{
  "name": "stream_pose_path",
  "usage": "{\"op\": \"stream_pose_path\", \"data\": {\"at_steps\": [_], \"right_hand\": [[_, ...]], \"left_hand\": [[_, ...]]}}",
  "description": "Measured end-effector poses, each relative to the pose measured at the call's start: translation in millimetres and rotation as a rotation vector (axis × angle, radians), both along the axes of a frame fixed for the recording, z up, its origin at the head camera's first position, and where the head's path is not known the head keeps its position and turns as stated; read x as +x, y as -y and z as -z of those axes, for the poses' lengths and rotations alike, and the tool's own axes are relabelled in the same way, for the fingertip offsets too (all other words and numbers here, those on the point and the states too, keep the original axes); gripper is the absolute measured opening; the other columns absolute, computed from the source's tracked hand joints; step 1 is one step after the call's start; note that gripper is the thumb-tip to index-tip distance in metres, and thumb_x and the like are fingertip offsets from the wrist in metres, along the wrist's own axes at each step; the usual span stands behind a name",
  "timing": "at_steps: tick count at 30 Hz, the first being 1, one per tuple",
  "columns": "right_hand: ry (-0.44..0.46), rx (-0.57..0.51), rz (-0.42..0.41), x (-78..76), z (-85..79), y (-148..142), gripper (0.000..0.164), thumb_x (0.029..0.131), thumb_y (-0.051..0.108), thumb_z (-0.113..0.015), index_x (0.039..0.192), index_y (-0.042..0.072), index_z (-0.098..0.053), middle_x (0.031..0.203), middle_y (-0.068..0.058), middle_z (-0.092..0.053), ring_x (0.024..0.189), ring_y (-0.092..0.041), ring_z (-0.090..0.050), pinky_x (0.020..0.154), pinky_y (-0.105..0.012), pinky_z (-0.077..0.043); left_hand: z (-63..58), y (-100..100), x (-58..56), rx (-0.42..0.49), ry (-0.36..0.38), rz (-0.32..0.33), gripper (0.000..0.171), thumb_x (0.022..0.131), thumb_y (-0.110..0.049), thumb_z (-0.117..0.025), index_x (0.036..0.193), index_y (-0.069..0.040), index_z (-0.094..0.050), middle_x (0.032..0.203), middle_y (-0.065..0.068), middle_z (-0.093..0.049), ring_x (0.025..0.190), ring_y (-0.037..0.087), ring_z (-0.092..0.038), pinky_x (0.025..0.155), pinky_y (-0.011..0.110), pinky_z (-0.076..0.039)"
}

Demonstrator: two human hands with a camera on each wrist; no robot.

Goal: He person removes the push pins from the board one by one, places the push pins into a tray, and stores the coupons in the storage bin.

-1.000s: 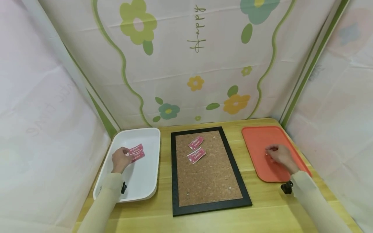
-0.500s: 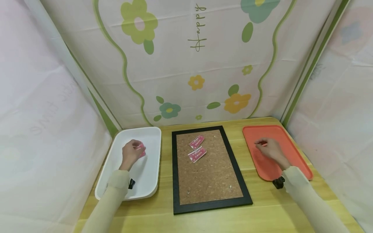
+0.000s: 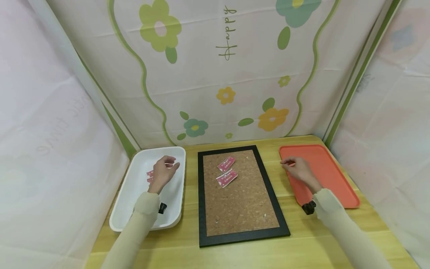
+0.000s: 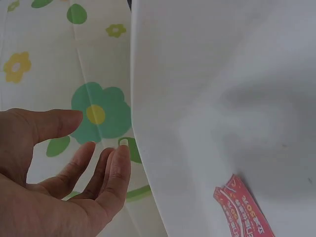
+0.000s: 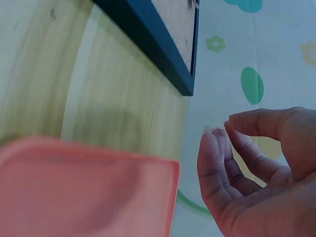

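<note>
My left hand (image 3: 163, 172) hovers over the white bin (image 3: 180, 209). In the left wrist view, its thumb stands apart from the loosely bent fingers and nothing lies between them. Two pink printed coupons (image 4: 245, 212) lie in the bin beside it, partly hidden by the hand in the head view. My right hand (image 3: 299, 170) is over the left edge of the red tray (image 3: 327, 175). Its thumb tip comes close to the bent fingertips, with nothing visible between them. Two more pink coupons, a lower one (image 3: 227, 178) and an upper one (image 3: 226, 164), are on the corkboard (image 3: 240, 205).
The black-framed corkboard lies between the bin and the tray on a wooden table (image 3: 255, 254). Small clear pins show near its corners, one of them a lower right pin (image 3: 265, 216). Flower-printed cloth walls (image 3: 201, 74) enclose the table at the back and sides.
My left hand has let go of the coupons in the bin and moved right, away from them. The right hand has moved left and away from the red tray's middle.
</note>
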State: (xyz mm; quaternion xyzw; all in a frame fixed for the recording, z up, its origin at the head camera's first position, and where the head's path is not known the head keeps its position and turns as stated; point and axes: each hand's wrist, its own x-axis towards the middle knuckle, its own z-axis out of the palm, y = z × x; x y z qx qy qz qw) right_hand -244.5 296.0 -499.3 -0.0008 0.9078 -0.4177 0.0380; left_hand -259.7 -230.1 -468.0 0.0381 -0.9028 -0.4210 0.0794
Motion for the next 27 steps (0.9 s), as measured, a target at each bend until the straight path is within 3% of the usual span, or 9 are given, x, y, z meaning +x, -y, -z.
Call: {"op": "stream_pose_path", "data": {"at_steps": [10, 19, 27], "right_hand": [[0.062, -0.085, -0.009, -9.5, 4.9, 22, 0.035, 0.107, 0.022, -0.057, 0.134, 0.000, -0.063, 0.125, -0.028, -0.066, 0.106, -0.043, -0.069, 0.082, -0.050, -0.062], [0.039, -0.123, -0.017, -14.6, 4.6, 37, 0.035, 0.107, 0.021, -0.058, 0.133, -0.001, -0.064, 0.123, -0.027, -0.067, 0.110, -0.043, -0.068, 0.081, -0.047, -0.064], [0.030, -0.180, -0.060, -17.4, 10.9, 57, 0.032, 0.107, 0.018, -0.058, 0.132, -0.002, -0.064, 0.123, -0.026, -0.068, 0.110, -0.043, -0.069, 0.082, -0.047, -0.064]], "left_hand": [[-1.7, -30, 2.8, 0.004, 0.006, 0.070, 0.040, 0.094, -0.017, -0.075, 0.127, 0.004, -0.064, 0.124, 0.028, -0.068, 0.115, 0.042, -0.068, 0.099, 0.052, -0.056], [-2.1, -54, 4.2, 0.062, 0.051, 0.100, 0.036, 0.099, -0.022, -0.071, 0.128, -0.003, -0.064, 0.129, 0.023, -0.066, 0.118, 0.038, -0.068, 0.088, 0.046, -0.061], [0.2, -79, 4.1, 0.104, 0.045, 0.142, 0.037, 0.099, -0.023, -0.071, 0.128, -0.002, -0.065, 0.130, 0.024, -0.067, 0.117, 0.038, -0.070, 0.092, 0.048, -0.061]]}}
